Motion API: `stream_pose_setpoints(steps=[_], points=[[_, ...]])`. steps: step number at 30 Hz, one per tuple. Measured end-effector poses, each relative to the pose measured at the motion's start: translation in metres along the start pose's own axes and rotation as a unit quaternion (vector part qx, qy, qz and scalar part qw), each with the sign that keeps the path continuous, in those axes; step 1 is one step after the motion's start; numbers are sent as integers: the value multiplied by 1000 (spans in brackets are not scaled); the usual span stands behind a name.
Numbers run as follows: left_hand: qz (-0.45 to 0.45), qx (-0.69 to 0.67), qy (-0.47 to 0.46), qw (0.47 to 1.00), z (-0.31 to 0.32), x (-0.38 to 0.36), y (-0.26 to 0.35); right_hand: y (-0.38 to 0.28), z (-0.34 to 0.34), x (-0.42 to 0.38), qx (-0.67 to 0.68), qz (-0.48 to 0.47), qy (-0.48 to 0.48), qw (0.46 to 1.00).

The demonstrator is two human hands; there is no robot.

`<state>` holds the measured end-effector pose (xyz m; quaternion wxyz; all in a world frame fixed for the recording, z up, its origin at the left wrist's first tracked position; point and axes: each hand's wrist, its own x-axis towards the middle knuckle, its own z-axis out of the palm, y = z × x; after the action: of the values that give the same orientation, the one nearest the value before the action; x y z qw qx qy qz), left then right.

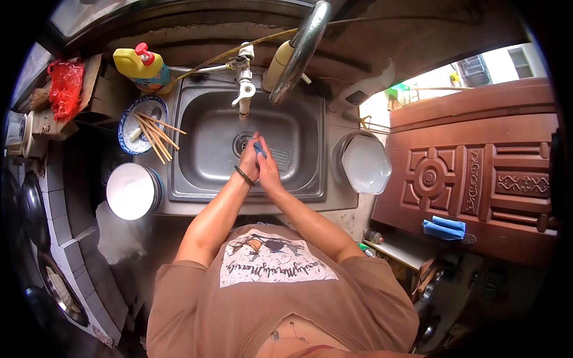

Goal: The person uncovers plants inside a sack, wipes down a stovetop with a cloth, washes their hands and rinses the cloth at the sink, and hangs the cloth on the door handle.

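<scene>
My left hand [249,160], with a dark bracelet at the wrist, and my right hand [270,166] are pressed together over the sink [206,143]. A small blue cloth-like piece [259,149] shows between the fingers; most of it is hidden. Just beyond the hands is the white tap [245,89], with what looks like water falling from its spout. The drain [241,144] lies partly behind my left hand.
Left of the sink are a blue-rimmed bowl [126,143] with chopsticks [156,134], stacked white bowls [131,191] and a yellow pump bottle [143,68]. White dishes [366,164] stand on the right. A curved metal pipe [303,51] overhangs the back edge. A blue cloth [444,228] hangs by the brown door [430,149].
</scene>
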<state>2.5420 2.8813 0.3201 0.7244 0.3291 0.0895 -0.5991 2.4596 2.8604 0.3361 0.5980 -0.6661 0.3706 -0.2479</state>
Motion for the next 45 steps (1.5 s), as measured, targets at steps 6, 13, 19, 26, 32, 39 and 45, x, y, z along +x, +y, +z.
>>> stream_pose_setpoints(steps=[6,13,19,26,32,39,45], points=[[13,-17,18,1000,-8,8,-11,3,-7,31,11,67,11,998],[28,58,34,997,28,-37,13,-40,6,83,151,279,58,947],[129,24,149,980,-56,53,72,-2,92,69,35,162,-27,986],[69,3,100,993,-17,21,42,33,36,103,19,110,41,993],[-71,-130,23,989,-51,25,-11,10,6,32,108,119,81,984],[-13,-194,64,979,-15,19,18,-10,-20,11,-201,-11,-31,979],[-53,-114,42,991,-91,56,-17,-41,-36,48,-153,-90,37,983]])
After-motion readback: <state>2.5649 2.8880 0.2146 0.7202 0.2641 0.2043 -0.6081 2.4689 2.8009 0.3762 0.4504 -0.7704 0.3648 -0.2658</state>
